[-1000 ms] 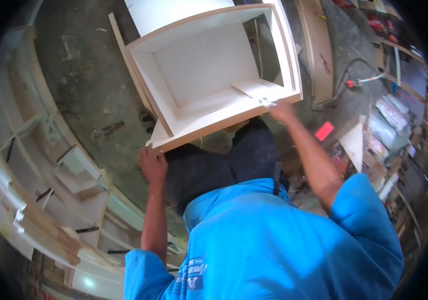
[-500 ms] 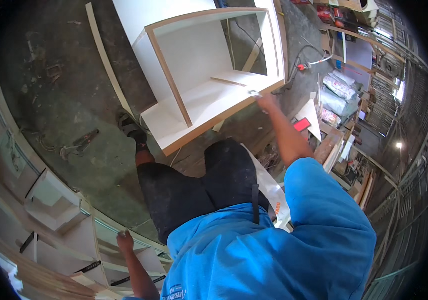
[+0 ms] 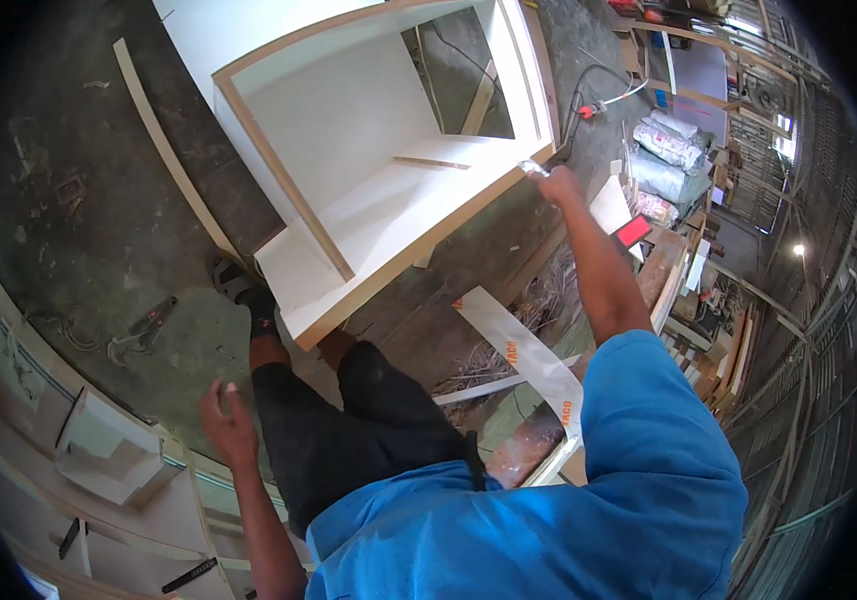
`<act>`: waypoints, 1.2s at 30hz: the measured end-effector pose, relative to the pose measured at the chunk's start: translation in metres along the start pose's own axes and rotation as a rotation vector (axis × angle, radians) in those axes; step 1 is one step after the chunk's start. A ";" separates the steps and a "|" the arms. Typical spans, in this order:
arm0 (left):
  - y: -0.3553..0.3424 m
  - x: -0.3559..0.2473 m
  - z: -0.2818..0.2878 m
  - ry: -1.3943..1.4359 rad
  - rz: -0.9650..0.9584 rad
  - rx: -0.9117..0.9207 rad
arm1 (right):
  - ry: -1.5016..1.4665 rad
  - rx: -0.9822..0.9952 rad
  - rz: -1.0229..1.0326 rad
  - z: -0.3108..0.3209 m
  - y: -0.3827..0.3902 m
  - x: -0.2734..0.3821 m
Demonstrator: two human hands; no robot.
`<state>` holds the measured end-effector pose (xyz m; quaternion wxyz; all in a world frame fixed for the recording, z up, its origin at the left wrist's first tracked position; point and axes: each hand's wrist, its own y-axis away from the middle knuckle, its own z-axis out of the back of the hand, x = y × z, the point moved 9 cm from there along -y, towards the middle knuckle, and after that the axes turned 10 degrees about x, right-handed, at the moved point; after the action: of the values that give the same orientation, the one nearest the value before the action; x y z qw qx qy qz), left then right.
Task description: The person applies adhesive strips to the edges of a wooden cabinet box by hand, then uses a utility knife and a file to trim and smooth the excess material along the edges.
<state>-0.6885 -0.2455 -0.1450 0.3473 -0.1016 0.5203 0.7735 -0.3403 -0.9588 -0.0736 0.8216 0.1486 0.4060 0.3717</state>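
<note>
A white open cabinet carcass point(image 3: 329, 120) with wood-coloured edges stands in front of me, a loose-looking narrow strip point(image 3: 431, 162) lying on its white bottom board. My right hand point(image 3: 559, 185) is closed on a small shiny metal object point(image 3: 534, 168) at the front edge of that board, near its right end; I cannot make out exactly what the object is. My left hand point(image 3: 229, 418) hangs beside my left thigh, holding nothing, its fingers loosely apart. My legs stand just before the cabinet's lower left corner.
A long pale batten point(image 3: 164, 150) and pliers-like tools point(image 3: 154, 320) lie on the concrete floor point(image 3: 99, 250). More cabinets point(image 3: 119, 450) line the lower left. On the right are stacked bags point(image 3: 669, 160), a red rectangular object point(image 3: 634, 231), a wrapped board point(image 3: 509, 345), offcuts and a cable point(image 3: 579, 85).
My left hand has let go of the cabinet's front edge and moved down and left. My view has swung rightward. My right hand stays at the edge with the metal object.
</note>
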 end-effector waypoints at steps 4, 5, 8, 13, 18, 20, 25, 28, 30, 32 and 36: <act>-0.015 -0.053 -0.078 0.288 0.055 0.170 | 0.063 -0.008 0.066 -0.003 -0.029 0.012; -0.015 -0.057 -0.092 0.271 0.062 0.179 | 0.061 0.076 0.181 -0.015 -0.018 0.030; -0.014 -0.068 -0.130 0.360 0.073 0.219 | 0.182 0.083 0.470 -0.054 0.058 0.093; -0.013 -0.054 -0.158 0.683 0.371 0.353 | 0.167 0.137 0.353 -0.034 0.048 0.101; -0.034 -0.054 -0.198 1.161 0.605 0.701 | 0.146 0.063 0.162 0.021 -0.036 0.044; -0.046 -0.044 -0.209 1.157 0.722 0.714 | 0.144 0.184 0.081 -0.003 -0.006 0.053; -0.050 -0.047 -0.216 1.118 0.846 0.899 | 0.182 0.541 0.384 -0.090 0.159 0.159; -0.054 -0.051 -0.210 1.026 0.850 0.835 | 0.162 0.319 0.166 -0.049 0.108 0.131; -0.054 -0.053 -0.211 0.974 0.897 0.854 | 0.068 0.116 -0.005 0.001 0.036 0.071; -0.055 -0.054 -0.214 0.929 0.912 0.884 | 0.200 0.037 -0.160 0.030 -0.023 0.014; -0.051 -0.045 -0.217 0.874 0.975 0.856 | 0.277 -0.036 -0.119 0.057 -0.087 -0.018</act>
<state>-0.6663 -0.4438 -0.2543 -0.2589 -0.0142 0.8488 0.4608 -0.2605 -1.0281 -0.0759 0.7806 0.0569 0.5170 0.3465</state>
